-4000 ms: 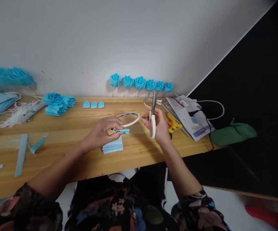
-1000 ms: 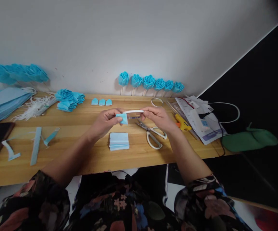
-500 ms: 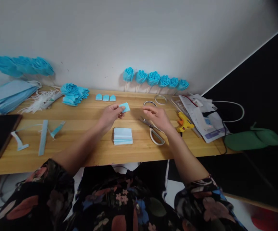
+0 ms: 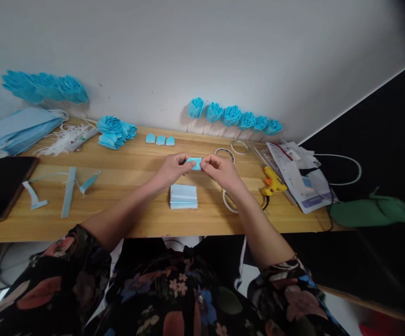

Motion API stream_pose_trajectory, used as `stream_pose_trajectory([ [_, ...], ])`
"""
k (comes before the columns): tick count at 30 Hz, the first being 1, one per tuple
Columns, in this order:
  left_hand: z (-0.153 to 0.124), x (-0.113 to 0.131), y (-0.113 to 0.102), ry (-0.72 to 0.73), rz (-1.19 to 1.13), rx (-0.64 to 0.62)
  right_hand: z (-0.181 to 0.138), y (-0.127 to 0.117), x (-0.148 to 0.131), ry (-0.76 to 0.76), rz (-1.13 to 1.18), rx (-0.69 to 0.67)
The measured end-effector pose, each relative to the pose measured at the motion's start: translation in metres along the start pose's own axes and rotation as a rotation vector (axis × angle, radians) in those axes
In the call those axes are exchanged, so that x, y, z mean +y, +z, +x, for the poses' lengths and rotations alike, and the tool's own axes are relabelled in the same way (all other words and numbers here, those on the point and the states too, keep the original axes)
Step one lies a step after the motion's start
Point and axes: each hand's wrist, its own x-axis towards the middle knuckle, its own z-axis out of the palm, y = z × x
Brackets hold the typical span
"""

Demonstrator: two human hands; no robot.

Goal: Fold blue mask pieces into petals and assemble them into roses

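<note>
A small light-blue fabric piece (image 4: pixel 194 162) is pinched between both hands above the wooden table (image 4: pixel 135 214). My left hand (image 4: pixel 172 169) grips its left end with closed fingers. My right hand (image 4: pixel 219 170) grips the right end the same way. A stack of cut blue squares (image 4: pixel 183 196) lies just below the hands. White-handled scissors (image 4: pixel 229 200) lie under my right wrist, mostly hidden. Two rings of tape (image 4: pixel 230 150) rest behind the right hand.
A yellow glue gun (image 4: pixel 272 183) and papers (image 4: pixel 298 175) lie to the right, with a green object (image 4: pixel 372 211) beyond. Blue roses (image 4: pixel 233 116) lean on the wall. Three small petals (image 4: pixel 159 139), blue strips (image 4: pixel 68 184), a phone (image 4: pixel 2 185) and folded masks (image 4: pixel 16 130) lie left.
The scissors and the tape ring have been put down on the table. My right hand came back to the blue piece, and now both hands hold it.
</note>
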Motion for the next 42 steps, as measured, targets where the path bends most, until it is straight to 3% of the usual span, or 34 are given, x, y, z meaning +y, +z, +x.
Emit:
stream_pose_trajectory([
  [4, 0.002, -0.003, -0.002, -0.008, -0.005, 0.023, -0.015, -0.031, 0.009, -0.018, -0.240, 0.178],
  [7, 0.003, -0.005, -0.002, -0.007, -0.029, 0.032, -0.034, -0.049, 0.024, 0.027, -0.462, 0.203],
  [11, 0.001, -0.003, 0.000, -0.021, -0.038, 0.021, -0.055, -0.046, 0.040, 0.113, -0.617, 0.148],
  [15, -0.001, -0.001, 0.002, -0.051, 0.000, 0.018, -0.059, -0.032, 0.045, 0.104, -0.654, 0.130],
  [22, -0.001, 0.002, 0.001, -0.063, 0.012, 0.013, -0.053, -0.022, 0.052, 0.074, -0.598, 0.186],
  [34, 0.000, -0.001, 0.001, -0.074, 0.005, 0.000, -0.050, -0.021, 0.061, 0.171, -0.386, 0.304],
  [38, -0.001, 0.000, 0.001, -0.106, -0.003, -0.015, -0.051, -0.026, 0.046, 0.181, -0.055, 0.389],
  [42, -0.002, 0.003, 0.002, -0.134, -0.026, -0.040, -0.050, -0.020, 0.015, 0.019, 0.053, 0.361],
])
